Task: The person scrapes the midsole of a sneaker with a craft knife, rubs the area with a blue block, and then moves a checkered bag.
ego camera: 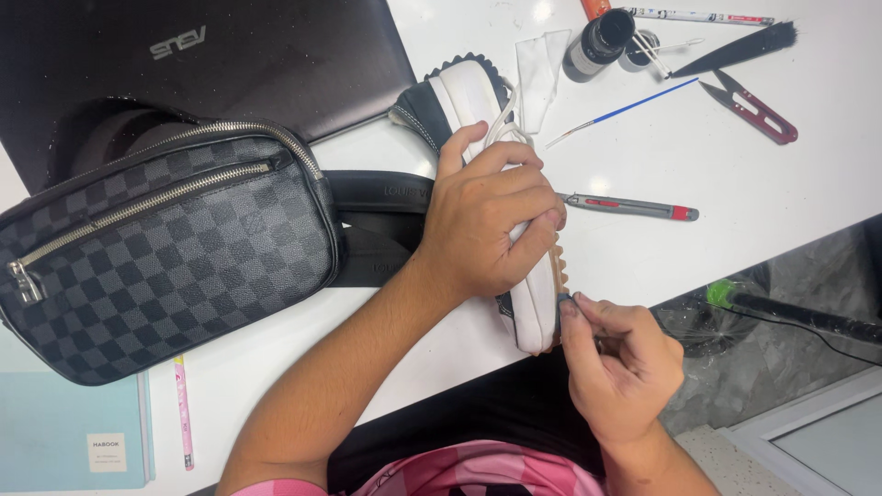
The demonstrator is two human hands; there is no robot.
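Sneaker (478,110) clasped; white-labelled notebook (73,432) bottom-left.

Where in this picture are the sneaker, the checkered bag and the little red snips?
sneaker (469,96): head view, on the white side of its upper, above the gripping hand.
checkered bag (184,266): head view, on the middle of its checkered front.
red snips (758,112): head view, on the red handle.

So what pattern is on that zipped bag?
A dark grey-and-black checkerboard on the bag, seen in the head view.
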